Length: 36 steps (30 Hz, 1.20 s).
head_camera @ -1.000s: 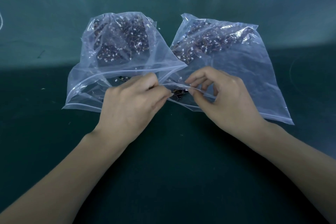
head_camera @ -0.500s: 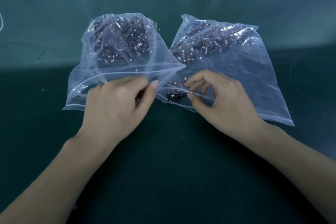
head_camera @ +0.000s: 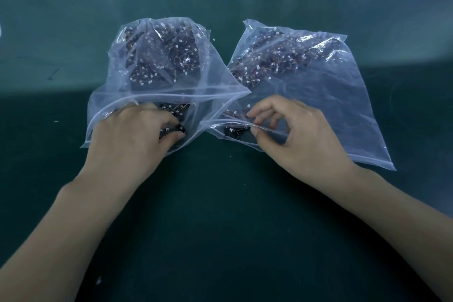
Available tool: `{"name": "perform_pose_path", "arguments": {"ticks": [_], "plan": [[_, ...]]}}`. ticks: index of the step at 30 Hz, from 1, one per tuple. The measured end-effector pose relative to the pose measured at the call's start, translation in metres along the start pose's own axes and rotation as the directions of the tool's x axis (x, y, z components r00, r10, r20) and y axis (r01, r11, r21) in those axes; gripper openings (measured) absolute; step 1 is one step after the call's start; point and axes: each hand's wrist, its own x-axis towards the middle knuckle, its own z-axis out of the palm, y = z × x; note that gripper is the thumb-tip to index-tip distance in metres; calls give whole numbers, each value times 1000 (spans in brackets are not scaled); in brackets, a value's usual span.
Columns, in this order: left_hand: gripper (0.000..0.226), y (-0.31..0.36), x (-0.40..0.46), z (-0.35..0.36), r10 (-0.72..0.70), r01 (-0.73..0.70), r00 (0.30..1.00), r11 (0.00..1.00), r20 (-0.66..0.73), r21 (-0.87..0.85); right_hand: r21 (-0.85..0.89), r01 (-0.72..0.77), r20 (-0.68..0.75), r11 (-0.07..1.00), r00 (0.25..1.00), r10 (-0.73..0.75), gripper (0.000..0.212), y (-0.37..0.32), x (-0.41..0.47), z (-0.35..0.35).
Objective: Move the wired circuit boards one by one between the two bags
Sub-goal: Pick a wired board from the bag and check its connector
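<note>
On the dark green table (head_camera: 220, 216) the two hands work at the near ends of two clear plastic bags that lie side by side, mouths turned to the person so each hand can reach in easily. The left hand (head_camera: 132, 140) is inside the mouth of the left bag (head_camera: 157, 95); its grip is curled, thumb and fingers closed around a small wired circuit board (head_camera: 175, 130). The right hand (head_camera: 296, 135) pinches the upper lip of the right bag (head_camera: 331, 95) between thumb and forefinger, other fingers loosely bent, probably to keep this mouth open. Just under the lip lies another board (head_camera: 232, 131). Farther away, both bags hold heaps of boards (head_camera: 166, 56), crowded at the closed ends.
</note>
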Motion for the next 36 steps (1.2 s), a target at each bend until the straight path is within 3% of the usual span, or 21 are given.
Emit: {"name": "perform_pose_path", "arguments": {"ticks": [2, 8, 13, 19, 23, 26, 33, 36], "plan": [[11, 0, 0, 0, 7, -8, 1000, 1000, -26, -29, 3, 1, 3, 1000, 1000, -1, 23, -1, 0, 0], [18, 2, -1, 2, 52, -65, 991, 993, -127, -103, -10, -1, 19, 1000, 1000, 1, 27, -4, 0, -2], [20, 8, -2, 2, 171, -212, 954, 966, -245, -149, -23, 33, 13, 999, 999, -32, 32, -10, -2, -1], [7, 17, -3, 1, 265, -372, 892, 891, -367, -262, 14, 55, -32, 998, 998, -54, 21, -7, -1, 0], [8, 39, -11, 0, 258, -462, 849, 787, -461, -409, 146, 56, -52, 988, 997, -48, 13, -7, -1, 2], [11, 53, -17, 0, 200, -454, 865, 703, -460, -548, 296, -44, 5, 954, 999, 45, 8, -9, -2, 5], [21, 62, -20, -1, 146, -406, 902, 606, -406, -684, 596, -262, 155, 759, 965, 211, 28, -17, 2, 0], [22, 62, -19, -2, 148, -393, 912, 579, -382, -715, 702, -294, 216, 649, 956, 200, 20, -18, 3, 0]]}}
